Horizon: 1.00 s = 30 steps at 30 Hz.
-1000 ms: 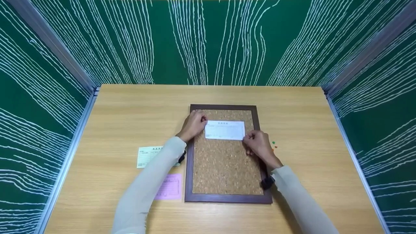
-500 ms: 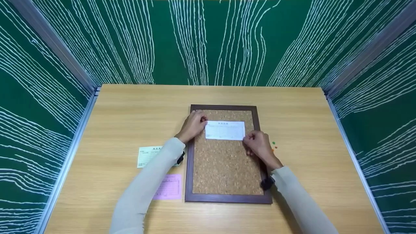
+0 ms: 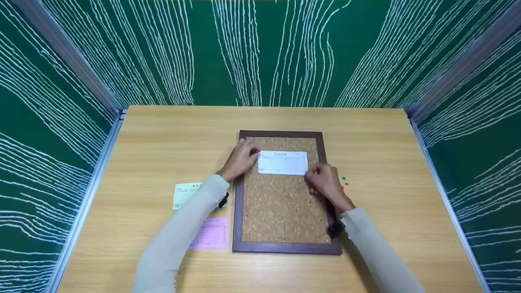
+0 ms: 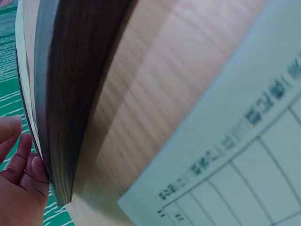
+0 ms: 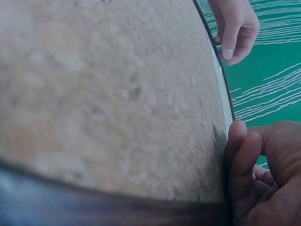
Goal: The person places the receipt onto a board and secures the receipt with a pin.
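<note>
White paper (image 3: 283, 162) is lying over the upper corkboard (image 3: 285, 211); the left hand (image 3: 240, 159) is pinching its upper-left corner, the right hand (image 3: 327, 181) its lower-right. I'm judging this as aligning; next is probably calling for fastening it level.

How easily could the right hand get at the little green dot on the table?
Probably yes: the green dot lies on the table just right of the board, close to the right hand, with nothing seen covering it. It would likely have to leave the white paper first.
</note>
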Motion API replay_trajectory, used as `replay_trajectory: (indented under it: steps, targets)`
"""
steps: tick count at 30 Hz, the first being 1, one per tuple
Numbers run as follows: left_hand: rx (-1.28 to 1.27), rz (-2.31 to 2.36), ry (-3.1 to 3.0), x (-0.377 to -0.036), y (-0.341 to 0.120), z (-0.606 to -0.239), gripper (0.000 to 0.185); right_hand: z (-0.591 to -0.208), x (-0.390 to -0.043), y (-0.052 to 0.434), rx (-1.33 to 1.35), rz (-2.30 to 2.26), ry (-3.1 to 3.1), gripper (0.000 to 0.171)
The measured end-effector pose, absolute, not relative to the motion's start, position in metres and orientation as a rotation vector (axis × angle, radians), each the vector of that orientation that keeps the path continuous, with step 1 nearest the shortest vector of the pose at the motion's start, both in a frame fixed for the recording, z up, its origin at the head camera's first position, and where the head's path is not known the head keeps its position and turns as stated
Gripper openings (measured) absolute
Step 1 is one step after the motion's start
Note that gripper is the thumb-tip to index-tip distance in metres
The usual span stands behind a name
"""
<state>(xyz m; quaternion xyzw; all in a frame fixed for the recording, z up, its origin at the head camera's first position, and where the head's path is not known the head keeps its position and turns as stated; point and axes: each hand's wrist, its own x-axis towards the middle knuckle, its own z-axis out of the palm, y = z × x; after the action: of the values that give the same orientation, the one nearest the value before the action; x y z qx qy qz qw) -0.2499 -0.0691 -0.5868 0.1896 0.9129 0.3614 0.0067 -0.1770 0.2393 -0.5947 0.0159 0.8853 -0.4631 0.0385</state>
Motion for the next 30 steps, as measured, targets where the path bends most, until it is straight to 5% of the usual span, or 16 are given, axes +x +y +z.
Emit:
replay_trajectory:
  steps: [30]
  targets:
    - [0.648, 1.166, 2.817, -0.252, -0.070, -0.594, 0.025, -0.581, -0.159, 0.277, -0.032, -1.483, 2.869, 0.012]
